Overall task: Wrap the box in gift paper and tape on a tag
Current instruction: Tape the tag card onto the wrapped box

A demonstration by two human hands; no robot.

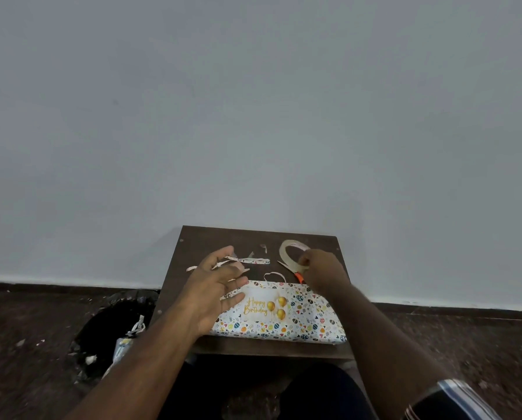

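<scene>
- Head view looks down on one small dark table (199,237) set against a pale wall, with one wrapped box (296,316) lying flat along its near edge.
- Long axis of the box runs left to right across the table; the "Happy Birthday" tag (264,303) on its top face reads upright to the person, with three gold balloons printed on it.
- Left hand (214,295) hovers or rests over the box's left end, fingers spread and relaxed, gripping nothing; whether it actually touches the paper I cannot tell.
- Right hand (320,268) is just beyond the box's far right corner, fingers curled and pinching at one tape roll (287,253), which stands tilted on the tabletop.
- Both hands are well apart, the box lying between and below them.
- One pair of scissors (293,272) with an orange handle lies partly under the right hand, blades pointing left and away.
- Several paper strips (250,261) are scattered on the far half of the table; I count at least three.
- One black bin (108,325) sits on the floor to the left, holding paper scraps.
</scene>
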